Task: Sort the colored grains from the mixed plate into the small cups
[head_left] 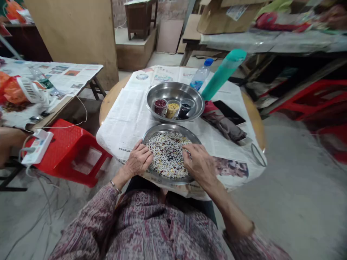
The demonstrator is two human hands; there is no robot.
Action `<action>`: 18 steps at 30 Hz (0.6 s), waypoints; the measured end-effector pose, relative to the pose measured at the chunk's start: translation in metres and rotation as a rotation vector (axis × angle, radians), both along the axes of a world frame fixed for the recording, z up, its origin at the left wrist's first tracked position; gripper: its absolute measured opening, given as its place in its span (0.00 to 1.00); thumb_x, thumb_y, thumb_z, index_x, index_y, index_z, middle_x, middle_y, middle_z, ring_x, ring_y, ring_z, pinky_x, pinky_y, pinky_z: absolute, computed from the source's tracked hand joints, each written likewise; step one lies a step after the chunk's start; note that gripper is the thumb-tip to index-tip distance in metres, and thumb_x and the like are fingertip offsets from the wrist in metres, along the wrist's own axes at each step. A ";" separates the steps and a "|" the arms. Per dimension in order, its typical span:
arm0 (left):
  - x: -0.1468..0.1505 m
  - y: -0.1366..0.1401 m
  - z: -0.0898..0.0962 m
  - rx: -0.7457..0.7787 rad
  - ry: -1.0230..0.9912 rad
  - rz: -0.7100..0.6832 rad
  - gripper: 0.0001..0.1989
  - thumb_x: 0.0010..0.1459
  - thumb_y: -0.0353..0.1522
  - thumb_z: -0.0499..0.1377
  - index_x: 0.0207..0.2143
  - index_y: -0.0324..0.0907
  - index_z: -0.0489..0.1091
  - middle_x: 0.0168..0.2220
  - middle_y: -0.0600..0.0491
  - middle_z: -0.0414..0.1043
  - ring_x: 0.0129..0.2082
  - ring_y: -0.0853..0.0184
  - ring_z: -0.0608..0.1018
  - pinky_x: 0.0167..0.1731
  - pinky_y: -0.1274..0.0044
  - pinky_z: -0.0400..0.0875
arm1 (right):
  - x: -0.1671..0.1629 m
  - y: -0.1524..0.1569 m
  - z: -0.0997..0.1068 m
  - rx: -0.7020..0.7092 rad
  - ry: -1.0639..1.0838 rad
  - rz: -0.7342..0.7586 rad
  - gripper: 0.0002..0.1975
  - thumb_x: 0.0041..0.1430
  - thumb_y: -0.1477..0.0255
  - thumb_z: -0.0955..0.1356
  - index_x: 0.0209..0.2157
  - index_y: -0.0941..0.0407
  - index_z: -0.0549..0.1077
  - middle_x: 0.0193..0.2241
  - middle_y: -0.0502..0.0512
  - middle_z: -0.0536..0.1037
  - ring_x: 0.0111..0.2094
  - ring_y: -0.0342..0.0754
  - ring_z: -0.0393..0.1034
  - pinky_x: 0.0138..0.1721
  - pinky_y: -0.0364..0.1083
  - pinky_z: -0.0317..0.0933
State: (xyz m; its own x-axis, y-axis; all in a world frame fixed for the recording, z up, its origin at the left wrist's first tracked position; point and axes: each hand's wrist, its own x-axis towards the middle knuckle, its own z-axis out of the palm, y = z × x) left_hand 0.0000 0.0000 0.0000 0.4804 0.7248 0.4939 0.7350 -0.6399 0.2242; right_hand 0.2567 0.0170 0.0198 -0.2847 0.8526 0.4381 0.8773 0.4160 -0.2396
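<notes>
The shallow metal tray [193, 134] sits on the newspaper [127, 112] at the near side of the round table, directly in front of the metal basin [173, 90]. It carries a mixed layer of white, yellow and dark grains [168, 155]. The left hand [139, 159] rests at the tray's left rim, fingers bent; whether it grips the rim cannot be told. The right hand [199, 160] is curled over the right side of the grains, fingertips lowered; whether a grain is pinched cannot be told. Handling: the grains should be light, hard and loose, prone to slipping; hold singly between thumb and forefinger tips. The tray is probably stiff and smooth; hold by opposite rims, level, to limit spillage.
</notes>
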 end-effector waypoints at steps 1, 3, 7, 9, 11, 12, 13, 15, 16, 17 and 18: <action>0.000 0.000 0.000 0.004 -0.003 -0.001 0.18 0.71 0.32 0.47 0.28 0.43 0.68 0.30 0.53 0.70 0.38 0.64 0.72 0.67 0.58 0.57 | -0.004 0.011 0.002 -0.038 -0.046 -0.016 0.12 0.64 0.75 0.61 0.43 0.56 0.75 0.42 0.60 0.80 0.45 0.55 0.70 0.48 0.52 0.64; 0.000 -0.001 0.000 0.008 -0.004 -0.005 0.18 0.71 0.32 0.47 0.28 0.42 0.68 0.31 0.53 0.71 0.38 0.64 0.72 0.68 0.57 0.55 | -0.014 0.030 0.002 -0.119 -0.134 -0.082 0.14 0.64 0.75 0.60 0.45 0.58 0.75 0.43 0.64 0.79 0.46 0.57 0.69 0.46 0.53 0.64; 0.000 -0.002 -0.001 -0.022 0.018 0.014 0.18 0.71 0.33 0.46 0.29 0.43 0.69 0.32 0.54 0.71 0.39 0.64 0.72 0.68 0.56 0.51 | -0.033 0.042 -0.005 -0.265 -0.138 -0.066 0.13 0.65 0.72 0.62 0.47 0.58 0.74 0.45 0.66 0.77 0.46 0.58 0.70 0.44 0.53 0.65; 0.001 -0.002 -0.001 -0.044 0.030 0.022 0.18 0.71 0.33 0.45 0.30 0.42 0.69 0.32 0.53 0.71 0.40 0.64 0.72 0.68 0.56 0.51 | -0.038 0.035 -0.006 -0.329 -0.014 0.079 0.12 0.65 0.72 0.63 0.47 0.57 0.74 0.45 0.63 0.77 0.45 0.55 0.71 0.47 0.53 0.66; 0.001 -0.002 -0.001 -0.064 0.039 0.020 0.17 0.71 0.33 0.45 0.31 0.42 0.69 0.34 0.53 0.71 0.41 0.63 0.72 0.66 0.58 0.54 | -0.039 0.021 -0.004 -0.395 0.101 0.269 0.11 0.65 0.73 0.64 0.46 0.55 0.74 0.43 0.59 0.77 0.44 0.51 0.72 0.48 0.52 0.66; 0.001 -0.002 -0.002 -0.073 0.045 0.018 0.17 0.71 0.33 0.45 0.32 0.42 0.69 0.34 0.52 0.71 0.42 0.63 0.72 0.65 0.60 0.56 | -0.039 0.014 -0.002 -0.420 0.128 0.360 0.10 0.65 0.73 0.64 0.46 0.54 0.74 0.42 0.57 0.77 0.43 0.50 0.73 0.48 0.51 0.67; 0.001 -0.002 -0.002 -0.081 0.051 0.018 0.17 0.71 0.33 0.45 0.32 0.42 0.69 0.35 0.51 0.71 0.43 0.62 0.71 0.63 0.61 0.58 | -0.039 0.006 -0.001 -0.437 0.131 0.446 0.10 0.65 0.73 0.65 0.46 0.53 0.74 0.42 0.56 0.77 0.43 0.49 0.72 0.48 0.51 0.67; 0.001 -0.002 -0.002 -0.090 0.064 0.015 0.17 0.71 0.32 0.45 0.33 0.41 0.69 0.35 0.50 0.71 0.43 0.61 0.71 0.60 0.63 0.62 | -0.039 -0.006 0.002 -0.434 0.078 0.600 0.10 0.64 0.74 0.66 0.45 0.52 0.75 0.42 0.56 0.77 0.44 0.50 0.71 0.48 0.52 0.67; 0.001 -0.001 -0.002 -0.089 0.067 0.010 0.17 0.71 0.32 0.44 0.33 0.41 0.69 0.35 0.50 0.71 0.43 0.61 0.70 0.58 0.63 0.63 | -0.040 -0.010 0.003 -0.412 0.038 0.656 0.10 0.64 0.75 0.66 0.44 0.52 0.76 0.42 0.56 0.78 0.45 0.50 0.70 0.49 0.53 0.67; 0.001 -0.001 -0.003 -0.087 0.069 0.004 0.17 0.71 0.32 0.44 0.32 0.41 0.69 0.35 0.49 0.71 0.43 0.60 0.70 0.57 0.63 0.63 | -0.041 -0.011 0.003 -0.380 -0.003 0.694 0.10 0.63 0.75 0.66 0.44 0.52 0.76 0.43 0.56 0.78 0.46 0.51 0.69 0.49 0.53 0.67; 0.001 -0.001 -0.003 -0.085 0.067 -0.002 0.18 0.71 0.32 0.44 0.32 0.41 0.69 0.35 0.49 0.71 0.43 0.60 0.70 0.56 0.64 0.64 | -0.042 -0.010 0.003 -0.344 -0.041 0.711 0.10 0.63 0.75 0.66 0.44 0.52 0.77 0.43 0.56 0.78 0.46 0.52 0.69 0.49 0.54 0.67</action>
